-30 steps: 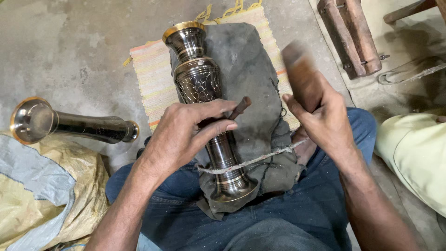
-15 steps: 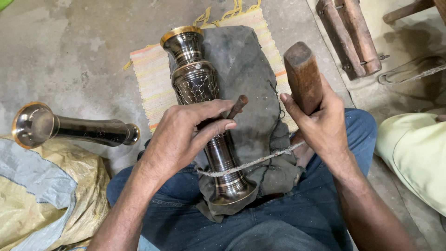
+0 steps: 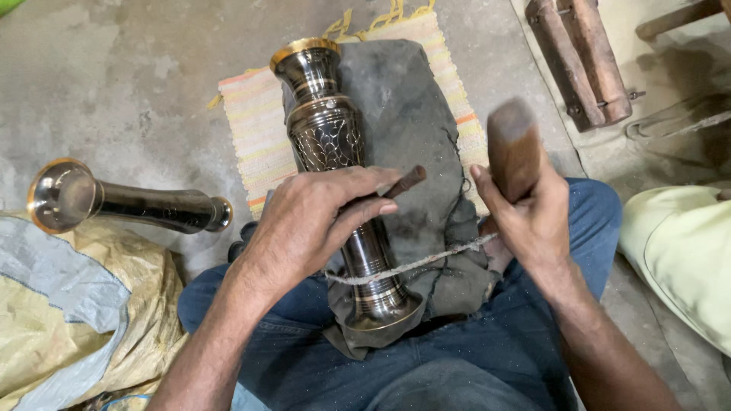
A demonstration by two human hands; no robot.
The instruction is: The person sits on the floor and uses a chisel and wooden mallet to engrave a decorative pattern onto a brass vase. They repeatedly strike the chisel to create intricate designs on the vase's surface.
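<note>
A dark metal vase [image 3: 327, 129] with a brass rim and engraved belly lies lengthwise on a grey cloth pad [image 3: 411, 129] across my lap, tied down by a thin rope [image 3: 426, 261]. My left hand [image 3: 320, 221] rests on the vase's neck and pinches a short rusty metal punch [image 3: 405, 181], its tip hidden under my fingers. My right hand [image 3: 525, 221] grips a wooden mallet [image 3: 512, 148], raised and blurred, to the right of the punch's top.
A second dark vase [image 3: 122, 204] lies on the concrete floor at left, beside yellow and grey sacks [image 3: 68, 304]. A striped mat [image 3: 259, 129] lies under the cloth. Wooden blocks [image 3: 579, 61] sit at the top right. Another person's pale trouser leg [image 3: 678, 251] is at the right.
The mallet in my right hand has swung: it stood raised half a second ago and is now blurred, lower and tilted toward the punch. My left hand and the vase have stayed put.
</note>
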